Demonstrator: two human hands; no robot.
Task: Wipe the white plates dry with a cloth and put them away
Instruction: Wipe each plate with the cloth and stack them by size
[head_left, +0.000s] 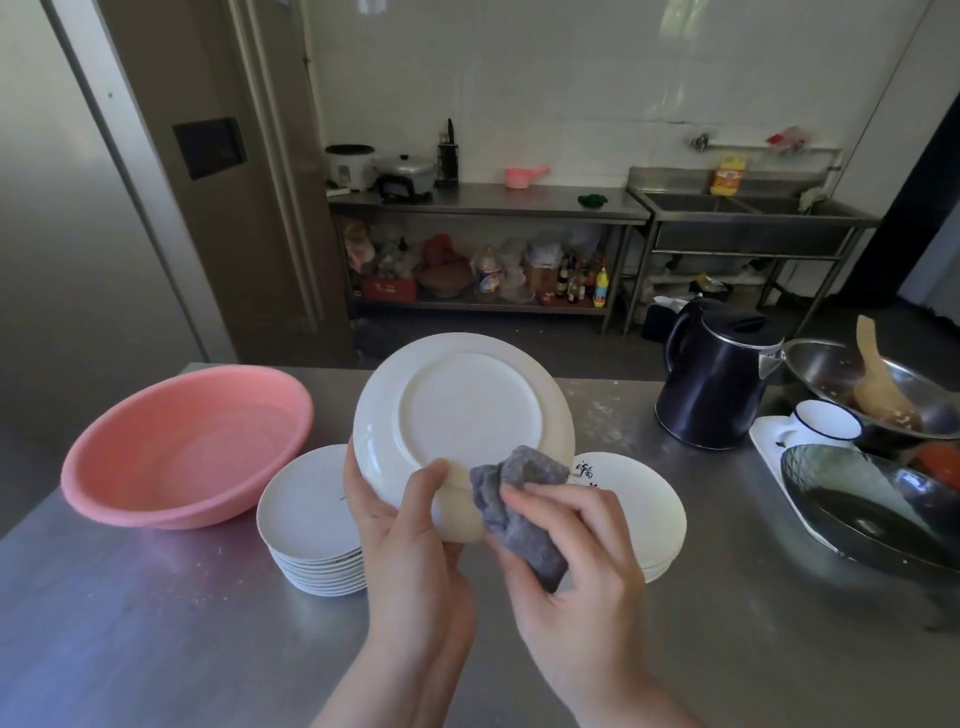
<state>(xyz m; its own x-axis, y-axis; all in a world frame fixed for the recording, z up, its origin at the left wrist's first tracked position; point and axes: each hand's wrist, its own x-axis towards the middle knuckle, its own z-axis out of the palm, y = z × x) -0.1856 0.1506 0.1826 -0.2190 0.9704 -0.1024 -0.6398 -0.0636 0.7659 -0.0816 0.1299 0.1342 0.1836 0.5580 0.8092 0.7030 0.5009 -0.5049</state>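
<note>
White plate stands tilted in the left hand, which grips its lower rim. The right hand pinches a grey cloth against it. If wet, the plate may slip onto the stacks below.

White plate tilted up, underside showing, grey cloth at its rim

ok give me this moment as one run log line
step: wiping plate underside | left hand: holds white plate tilted up | right hand: grips grey cloth at plate rim | plate stacks on table both sides
</note>
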